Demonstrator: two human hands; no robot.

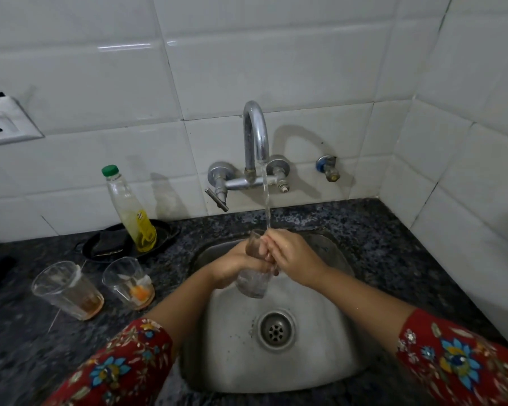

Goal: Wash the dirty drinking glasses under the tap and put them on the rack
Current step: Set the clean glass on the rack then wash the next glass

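Rinsing one drinking glass (251,281) under the running tap (255,136), over the steel sink (320,356).

My left hand (235,266) is wrapped shut around the glass body; my right hand (291,256) has its fingers curled at the rim, rubbing. I'd tilt the mouth into the stream, turn it slowly and grip firmly, since wet glass probably slips. I count three glasses: this one, plus the brown-stained glass (68,290) and the orange-stained glass (129,281) on the counter. One dish-soap bottle (131,210). No rack visible.
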